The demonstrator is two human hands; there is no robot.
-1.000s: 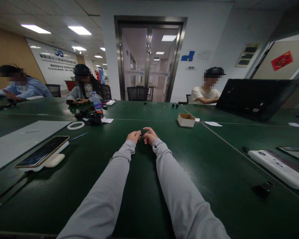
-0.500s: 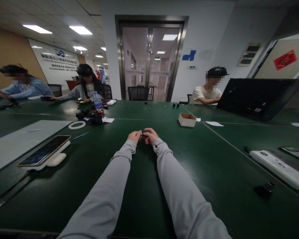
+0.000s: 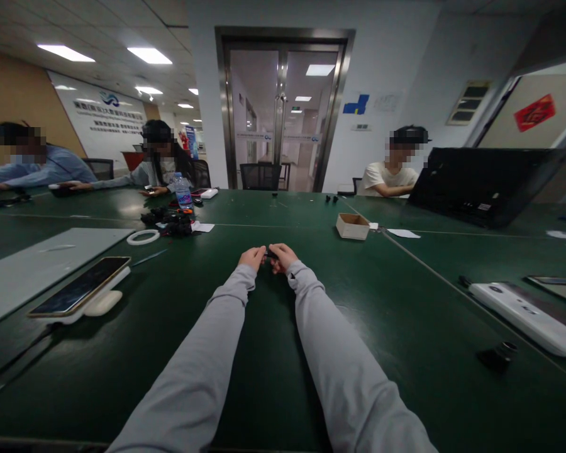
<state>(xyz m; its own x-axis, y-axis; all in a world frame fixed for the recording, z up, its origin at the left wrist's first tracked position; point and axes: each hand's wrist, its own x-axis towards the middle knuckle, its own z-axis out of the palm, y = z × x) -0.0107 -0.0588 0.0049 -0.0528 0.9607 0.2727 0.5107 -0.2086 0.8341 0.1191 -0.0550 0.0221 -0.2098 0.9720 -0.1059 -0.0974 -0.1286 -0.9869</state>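
Both arms, in grey sleeves, reach forward over the dark green table (image 3: 207, 390). My left hand (image 3: 252, 257) and my right hand (image 3: 283, 257) meet near the middle of the view. Between their fingertips is a small dark object (image 3: 268, 253), too small and too covered by the fingers to name. My left fingers are pinched on its left end. On its right end my right thumb and fingers are closed. The two hands are close together, just above the tabletop.
An open cardboard box (image 3: 352, 227) stands ahead to the right. Left lie a phone (image 3: 81, 286), a white ring (image 3: 143, 237) and a bundle of black gear (image 3: 170, 221) beside a water bottle (image 3: 183, 190). A white device (image 3: 523, 318) and black brush (image 3: 499, 357) lie right. Several people sit across.
My right fingers, raised and apart earlier, have closed in around the small dark object. The whole view has shifted slightly. At far left, a person's raised hand has lowered.
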